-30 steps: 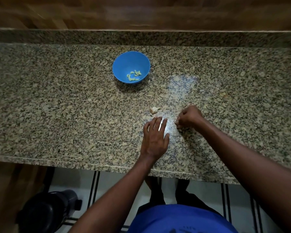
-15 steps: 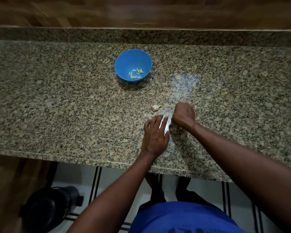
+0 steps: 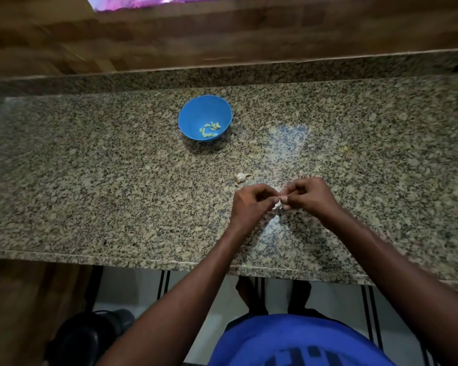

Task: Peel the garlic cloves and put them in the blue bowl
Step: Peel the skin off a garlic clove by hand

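Head view: left hand [image 3: 251, 204] and right hand [image 3: 306, 195] have lifted together, both pinching a garlic clove [image 3: 277, 204]; peeling begins.

Garlic and blue bowl on the speckled surface

We see a round blue bowl [image 3: 205, 117] standing upright, with several pale yellow-green peeled cloves [image 3: 210, 128] in its bottom. A whitish unpeeled clove [image 3: 241, 177] with a curled tip lies nearer us, well apart from the bowl. Another pale clove [image 3: 278, 205] is pinched between fingertips, mostly hidden.
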`<control>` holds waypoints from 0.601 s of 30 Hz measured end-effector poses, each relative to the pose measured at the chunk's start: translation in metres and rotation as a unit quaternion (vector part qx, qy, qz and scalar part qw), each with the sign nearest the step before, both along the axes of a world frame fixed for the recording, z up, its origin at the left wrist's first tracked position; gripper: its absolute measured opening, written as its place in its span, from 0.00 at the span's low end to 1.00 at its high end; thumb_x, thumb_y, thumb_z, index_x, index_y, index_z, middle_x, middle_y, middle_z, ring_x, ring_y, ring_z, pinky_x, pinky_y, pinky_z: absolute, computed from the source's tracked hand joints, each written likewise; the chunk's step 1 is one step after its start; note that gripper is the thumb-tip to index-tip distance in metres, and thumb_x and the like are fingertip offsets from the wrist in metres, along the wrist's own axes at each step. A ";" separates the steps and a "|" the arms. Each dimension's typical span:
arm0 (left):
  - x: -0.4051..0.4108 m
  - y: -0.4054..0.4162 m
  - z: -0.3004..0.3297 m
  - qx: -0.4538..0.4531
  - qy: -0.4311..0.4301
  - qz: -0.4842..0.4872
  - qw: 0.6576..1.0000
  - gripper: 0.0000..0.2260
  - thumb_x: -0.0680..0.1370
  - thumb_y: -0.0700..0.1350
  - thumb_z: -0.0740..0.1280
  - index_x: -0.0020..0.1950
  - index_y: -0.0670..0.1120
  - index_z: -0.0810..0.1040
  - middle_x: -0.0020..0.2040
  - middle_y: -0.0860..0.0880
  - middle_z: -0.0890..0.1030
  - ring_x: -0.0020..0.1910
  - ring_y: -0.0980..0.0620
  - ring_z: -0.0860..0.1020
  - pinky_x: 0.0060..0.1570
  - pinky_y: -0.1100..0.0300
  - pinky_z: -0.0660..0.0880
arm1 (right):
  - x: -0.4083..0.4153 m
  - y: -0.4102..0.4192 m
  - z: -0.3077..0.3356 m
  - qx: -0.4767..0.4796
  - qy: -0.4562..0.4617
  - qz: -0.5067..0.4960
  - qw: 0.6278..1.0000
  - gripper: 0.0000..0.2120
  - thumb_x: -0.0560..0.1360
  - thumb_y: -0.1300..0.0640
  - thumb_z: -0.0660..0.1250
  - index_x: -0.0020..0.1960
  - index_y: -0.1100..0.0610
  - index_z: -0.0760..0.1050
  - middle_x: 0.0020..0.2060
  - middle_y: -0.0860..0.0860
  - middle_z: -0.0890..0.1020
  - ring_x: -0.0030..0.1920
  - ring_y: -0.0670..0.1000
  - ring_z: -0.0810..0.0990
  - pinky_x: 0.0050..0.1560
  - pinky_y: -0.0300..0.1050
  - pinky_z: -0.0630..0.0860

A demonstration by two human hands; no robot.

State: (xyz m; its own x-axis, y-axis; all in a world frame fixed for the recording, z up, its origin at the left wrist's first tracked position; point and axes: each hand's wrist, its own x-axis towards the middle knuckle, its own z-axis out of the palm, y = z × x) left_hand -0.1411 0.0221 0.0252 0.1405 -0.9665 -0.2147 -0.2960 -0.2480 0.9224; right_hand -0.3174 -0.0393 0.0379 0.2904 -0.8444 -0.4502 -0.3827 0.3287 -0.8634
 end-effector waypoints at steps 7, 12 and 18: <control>-0.005 -0.009 0.010 0.021 0.016 -0.006 1.000 0.06 0.76 0.45 0.78 0.46 0.43 0.86 0.38 0.47 0.86 0.38 0.48 0.86 0.44 0.45 0.85 | -0.004 0.002 0.013 -0.062 0.038 -0.004 0.997 0.05 0.72 0.64 0.78 0.45 0.63 0.82 0.34 0.56 0.86 0.34 0.53 0.87 0.26 0.33 0.74; -0.007 -0.017 0.019 0.023 0.076 0.021 0.997 0.05 0.76 0.40 0.76 0.48 0.39 0.85 0.41 0.42 0.86 0.40 0.48 0.85 0.48 0.48 0.85 | -0.008 -0.005 0.016 -0.054 0.024 0.023 0.998 0.09 0.74 0.58 0.77 0.46 0.64 0.83 0.36 0.56 0.87 0.35 0.56 0.87 0.40 0.50 0.85; -0.010 -0.027 0.025 0.035 0.109 0.028 0.993 0.04 0.77 0.37 0.75 0.50 0.37 0.84 0.43 0.42 0.87 0.41 0.48 0.85 0.48 0.54 0.84 | -0.012 -0.011 0.024 -0.019 -0.004 0.014 1.000 0.06 0.76 0.62 0.75 0.45 0.66 0.82 0.39 0.60 0.86 0.37 0.56 0.86 0.45 0.52 0.85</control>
State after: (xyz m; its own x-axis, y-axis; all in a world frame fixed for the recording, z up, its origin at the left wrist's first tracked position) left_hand -0.1512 -0.0045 0.0500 0.1370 -0.9402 -0.3118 -0.0752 -0.3237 0.9432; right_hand -0.3292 -0.0507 0.0619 0.3176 -0.8523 -0.4155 -0.3852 0.2845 -0.8779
